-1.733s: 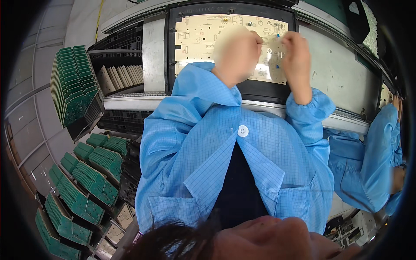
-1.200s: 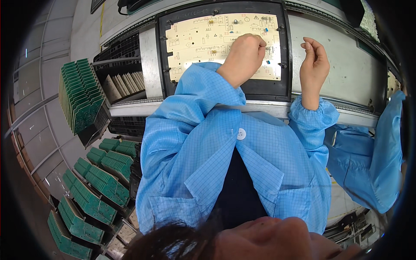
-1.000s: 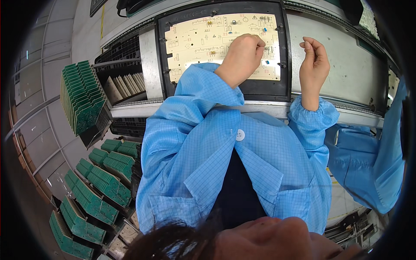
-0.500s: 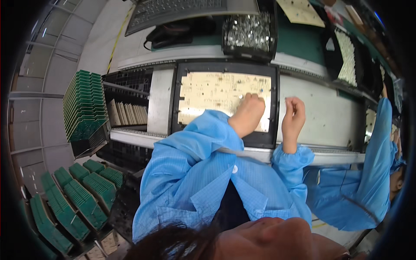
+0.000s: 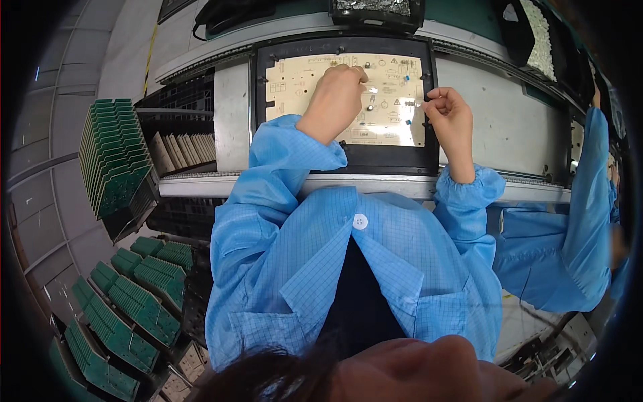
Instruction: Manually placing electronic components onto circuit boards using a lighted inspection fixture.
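Observation:
A cream circuit board [image 5: 287, 106] with printed markings and a few small parts lies in a black frame [image 5: 301, 161]. Above the middle of the board is my left hand [image 5: 337, 97], fingers curled down and closed; what they hold, if anything, is hidden. At the board's right edge my right hand [image 5: 451, 119] pinches thumb and forefinger together, with a tiny bright spot at the tips too small to name. Small blue components [image 5: 407, 78] stand on the board's right part, between the two hands.
The frame sits between conveyor rails [image 5: 375, 185]. Beyond it is a black bin [image 5: 376, 21] of shiny small parts. Racks of green boards [image 5: 117, 157] stand at left, near upright pale boards [image 5: 184, 153]. Another person's blue sleeve [image 5: 589, 214] is at right.
The view has shifted, so the board appears higher. My left hand has moved left and farther over the board. My right hand has come in to the board's right edge.

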`<state>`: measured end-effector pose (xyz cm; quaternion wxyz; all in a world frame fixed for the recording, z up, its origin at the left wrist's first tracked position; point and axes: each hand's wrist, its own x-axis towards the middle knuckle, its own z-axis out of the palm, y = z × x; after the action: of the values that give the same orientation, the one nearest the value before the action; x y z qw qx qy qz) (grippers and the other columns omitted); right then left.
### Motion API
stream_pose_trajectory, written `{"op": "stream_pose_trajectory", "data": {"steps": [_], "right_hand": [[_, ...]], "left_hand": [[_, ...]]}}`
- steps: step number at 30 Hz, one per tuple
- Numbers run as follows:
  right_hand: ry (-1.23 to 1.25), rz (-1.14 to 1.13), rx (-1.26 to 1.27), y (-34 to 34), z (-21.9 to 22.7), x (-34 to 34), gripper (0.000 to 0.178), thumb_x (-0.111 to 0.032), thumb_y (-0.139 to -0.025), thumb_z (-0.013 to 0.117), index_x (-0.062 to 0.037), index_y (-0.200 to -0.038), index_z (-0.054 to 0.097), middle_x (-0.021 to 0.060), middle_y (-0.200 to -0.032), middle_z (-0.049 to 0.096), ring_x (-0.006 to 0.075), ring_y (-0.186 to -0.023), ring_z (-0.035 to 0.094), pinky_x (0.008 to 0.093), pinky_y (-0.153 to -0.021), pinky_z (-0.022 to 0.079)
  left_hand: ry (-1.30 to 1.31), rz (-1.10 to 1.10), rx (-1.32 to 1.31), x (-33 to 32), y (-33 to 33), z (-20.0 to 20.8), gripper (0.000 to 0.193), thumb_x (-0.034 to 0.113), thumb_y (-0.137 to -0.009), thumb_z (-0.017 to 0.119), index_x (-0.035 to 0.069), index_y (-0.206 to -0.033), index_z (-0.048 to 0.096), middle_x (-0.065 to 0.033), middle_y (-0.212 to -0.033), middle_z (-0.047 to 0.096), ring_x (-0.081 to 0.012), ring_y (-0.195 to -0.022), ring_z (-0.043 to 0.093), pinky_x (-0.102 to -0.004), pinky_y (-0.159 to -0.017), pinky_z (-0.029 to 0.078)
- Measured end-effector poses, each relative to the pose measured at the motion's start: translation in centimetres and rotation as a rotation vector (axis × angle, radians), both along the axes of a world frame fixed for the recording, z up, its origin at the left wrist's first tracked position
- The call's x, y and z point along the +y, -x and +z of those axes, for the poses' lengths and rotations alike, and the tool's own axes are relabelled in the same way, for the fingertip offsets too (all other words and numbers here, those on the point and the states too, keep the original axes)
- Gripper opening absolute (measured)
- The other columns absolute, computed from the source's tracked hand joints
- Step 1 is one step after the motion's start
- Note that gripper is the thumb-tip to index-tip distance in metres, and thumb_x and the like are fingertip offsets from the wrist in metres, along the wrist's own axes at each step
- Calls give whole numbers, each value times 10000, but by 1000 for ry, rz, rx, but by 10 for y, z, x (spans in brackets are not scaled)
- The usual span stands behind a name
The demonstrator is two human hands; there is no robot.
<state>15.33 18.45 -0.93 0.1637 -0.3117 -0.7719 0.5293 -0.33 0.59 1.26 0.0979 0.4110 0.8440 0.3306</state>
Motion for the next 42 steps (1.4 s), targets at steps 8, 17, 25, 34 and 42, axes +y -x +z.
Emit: {"op": "stream_pose_trajectory", "data": {"steps": [8,17,25,34,42], "right_hand": [[-143,13,-115,8,3,-7,175,5,-811,678,-13,-939,562,37,-685,630,81,-629,570,231,-580,443],[-460,38,-227,18,9,-14,144,-11,-774,644,-34,-901,579,91,-687,639,226,-595,608,344,-581,473],[-928,141,-38,5,9,-18,246,19,-792,633,-66,-1019,591,151,-882,622,347,-767,592,461,-671,480],[-493,21,-96,-20,-3,-7,182,-26,-885,643,-16,-1046,557,145,-925,643,265,-799,642,343,-687,516],[-422,-94,-116,-48,-9,44,201,-20,-868,669,-7,-1038,563,110,-896,652,188,-788,637,307,-688,521]], "left_hand": [[23,-61,-97,3,-6,-13,201,109,-779,712,-25,-930,708,-216,-898,645,-368,-926,610,-448,-840,486],[-49,-43,29,7,-10,-28,110,59,-799,690,-21,-874,684,-168,-822,642,-340,-847,623,-421,-784,502],[52,-111,-159,10,-2,7,147,-16,-802,619,-8,-937,675,-237,-984,645,-384,-934,621,-443,-820,503],[-496,-45,455,60,84,44,209,0,-865,551,-26,-1027,681,-289,-1001,655,-445,-1026,610,-449,-847,500],[-193,149,133,-94,70,32,398,-76,-827,439,46,-1131,666,-217,-1247,612,-355,-1137,611,-379,-955,496]]}}
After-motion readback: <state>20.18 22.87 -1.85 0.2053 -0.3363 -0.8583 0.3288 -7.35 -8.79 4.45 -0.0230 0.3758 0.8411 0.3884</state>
